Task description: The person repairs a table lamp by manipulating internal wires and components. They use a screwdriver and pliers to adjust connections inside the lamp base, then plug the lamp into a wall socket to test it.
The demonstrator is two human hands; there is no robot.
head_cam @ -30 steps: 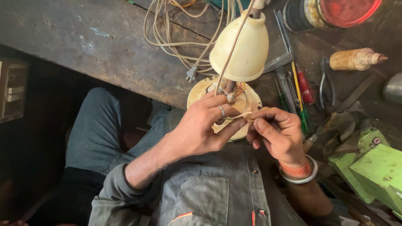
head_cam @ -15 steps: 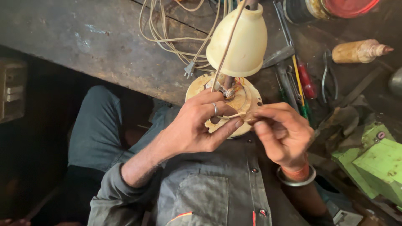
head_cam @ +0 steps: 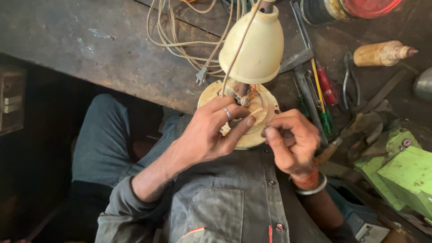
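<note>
A round cream base plate (head_cam: 252,135) with exposed wiring sits at the workbench (head_cam: 90,40) edge, under a cream dome-shaped cover (head_cam: 254,45) on a thin cord (head_cam: 238,49). The left hand (head_cam: 211,132) lies across the plate, fingers (head_cam: 236,130) spread and curled over its rim — a ring shows on one. The right hand (head_cam: 292,141) is just beside it, fingertips pinched together on something too small to make out. Screwdrivers (head_cam: 321,90) lie near.

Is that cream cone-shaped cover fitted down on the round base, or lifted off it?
Lifted off. The cover sits raised above the base, leaving wiring exposed between them, where the left hand and right hand meet.
</note>
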